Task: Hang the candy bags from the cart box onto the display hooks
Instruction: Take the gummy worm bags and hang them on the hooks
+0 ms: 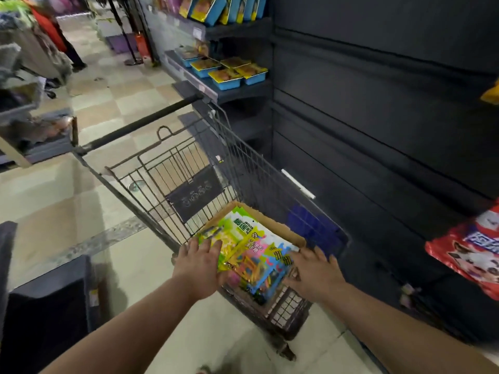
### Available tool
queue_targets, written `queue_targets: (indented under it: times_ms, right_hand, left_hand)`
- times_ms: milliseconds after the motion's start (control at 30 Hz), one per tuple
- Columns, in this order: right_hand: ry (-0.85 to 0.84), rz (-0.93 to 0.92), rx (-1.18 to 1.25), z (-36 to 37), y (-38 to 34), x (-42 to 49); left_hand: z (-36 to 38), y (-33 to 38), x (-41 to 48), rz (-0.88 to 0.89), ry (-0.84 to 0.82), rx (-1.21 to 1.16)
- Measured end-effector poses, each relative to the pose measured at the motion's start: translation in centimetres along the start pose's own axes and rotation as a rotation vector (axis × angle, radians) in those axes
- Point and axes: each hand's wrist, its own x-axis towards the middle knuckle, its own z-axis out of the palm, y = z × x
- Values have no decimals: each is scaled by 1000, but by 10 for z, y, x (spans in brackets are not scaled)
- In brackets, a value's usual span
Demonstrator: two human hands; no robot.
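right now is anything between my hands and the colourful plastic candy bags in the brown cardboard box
Nothing visible does. The open-topped brown cardboard box leaves the colourful plastic candy bags uncovered, and the left hand and right hand are at the stack's two sides, fingers spread.

Person's upper limbs, seen from the head-worn camera: left hand and right hand, both ungloved. The left forearm and right forearm are bare, uncovered down to the lower frame edge. A small dark mark at a finger of the right hand may be a ring; blur leaves this undecided.
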Motion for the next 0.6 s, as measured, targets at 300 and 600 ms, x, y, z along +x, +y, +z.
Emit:
queue_targets:
  times_ms: [300, 600]
  right_hand:
    - [-80, 200, 86, 13, 16, 29]
    - [-201, 388, 165, 33, -15, 94]
  left_hand:
    - [17, 9, 88, 209, -185, 36]
    - [41, -23, 204, 373, -313, 64]
